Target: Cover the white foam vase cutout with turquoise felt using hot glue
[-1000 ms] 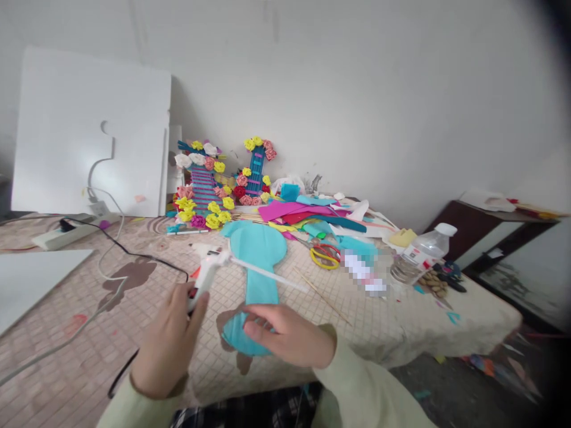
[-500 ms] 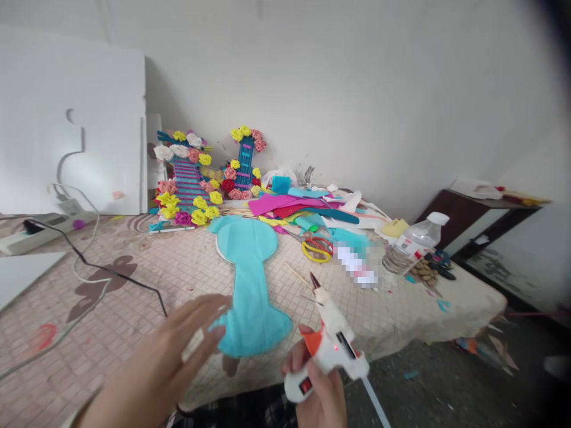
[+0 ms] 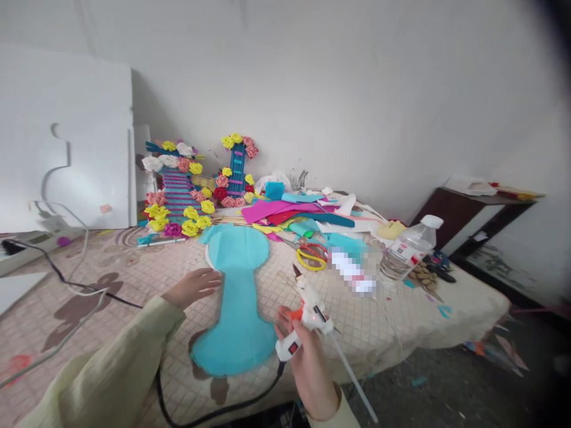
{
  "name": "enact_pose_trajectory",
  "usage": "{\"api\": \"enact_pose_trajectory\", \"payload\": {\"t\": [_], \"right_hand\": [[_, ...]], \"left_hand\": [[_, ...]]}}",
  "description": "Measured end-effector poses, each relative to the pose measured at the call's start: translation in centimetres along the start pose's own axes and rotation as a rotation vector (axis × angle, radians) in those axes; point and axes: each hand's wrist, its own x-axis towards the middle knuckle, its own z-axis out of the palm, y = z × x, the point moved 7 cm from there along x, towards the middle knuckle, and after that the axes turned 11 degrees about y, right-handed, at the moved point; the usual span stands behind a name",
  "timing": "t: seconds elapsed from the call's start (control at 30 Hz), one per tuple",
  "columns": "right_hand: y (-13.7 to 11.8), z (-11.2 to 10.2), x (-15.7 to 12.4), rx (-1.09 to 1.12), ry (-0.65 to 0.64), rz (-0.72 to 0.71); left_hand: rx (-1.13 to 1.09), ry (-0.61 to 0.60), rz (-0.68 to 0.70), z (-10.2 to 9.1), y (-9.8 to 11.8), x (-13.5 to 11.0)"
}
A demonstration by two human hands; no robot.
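A white and orange hot glue gun [image 3: 312,312] rests in my right hand [image 3: 307,356], its nozzle pointing up and away, with a long glue stick trailing from its back. My left hand [image 3: 196,288], fingers stretched out, is at the left edge of a turquoise cutout [image 3: 238,303]. Whether the fingertips touch it I cannot tell. The cutout lies flat, with a round top, a narrow middle and a wide rounded bottom. A strip of white shows under its upper left edge.
Scissors [image 3: 312,258] with red and yellow handles lie beyond the glue gun. Coloured sheets [image 3: 289,211] are heaped at the back, beside two flower-decorated pieces [image 3: 176,190]. A plastic bottle [image 3: 410,246] stands to the right. Cords [image 3: 89,291] cross the table's left side.
My left hand has moved forward and up along the cutout's left side. The glue gun in my right hand has shifted left and slightly up in view, as has the scene's tilt.
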Motion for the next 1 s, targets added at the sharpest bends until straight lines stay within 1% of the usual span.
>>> {"api": "enact_pose_trajectory", "payload": {"t": [0.03, 0.1, 0.2, 0.27, 0.33, 0.4, 0.53, 0.63, 0.73, 0.83, 0.9, 1.0], "right_hand": [[-0.1, 0.2, 0.0, -0.013, -0.018, 0.001], [-0.9, 0.4, 0.0, -0.042, -0.033, -0.042], [-2.1, -0.2, 0.3, -0.09, 0.013, -0.119], [-1.9, -0.5, 0.7, -0.104, 0.027, -0.082], [-1.2, -0.6, 0.7, -0.092, 0.006, -0.013], [-0.5, -0.5, 0.5, -0.081, -0.019, 0.02], [0.6, 0.7, -0.5, -0.082, -0.105, 0.028], [1.1, 1.9, -1.1, -0.088, -0.202, 0.025], [0.4, 2.8, -1.4, -0.052, -0.262, -0.038], [-0.6, 3.0, -1.1, -0.039, -0.272, -0.062], [-1.1, 3.0, -0.8, -0.064, -0.271, -0.05], [-2.0, 3.3, -0.2, -0.098, -0.295, -0.064]], "left_hand": [[-0.046, -0.013, -0.017, -0.1, -0.3, -0.1], [-0.134, -0.034, -0.061, -0.5, -0.9, -0.1], [-0.258, -0.085, -0.145, -0.6, -2.1, -0.3], [-0.308, -0.116, -0.195, -0.4, -2.5, -0.8], [-0.302, -0.124, -0.226, 0.0, -2.7, -1.4], [-0.258, -0.108, -0.238, 0.5, -2.5, -1.8], [-0.13, -0.055, -0.154, 1.3, -1.6, -1.6], [-0.071, -0.021, -0.124, 1.3, -1.3, -0.8], [-0.021, -0.014, -0.107, 0.5, -0.9, 0.4], [0.022, -0.026, -0.084, -1.0, -0.2, 2.2], [0.064, -0.026, -0.068, -2.6, 0.4, 3.5], [0.145, -0.001, -0.054, -5.6, 1.4, 5.0]]}}
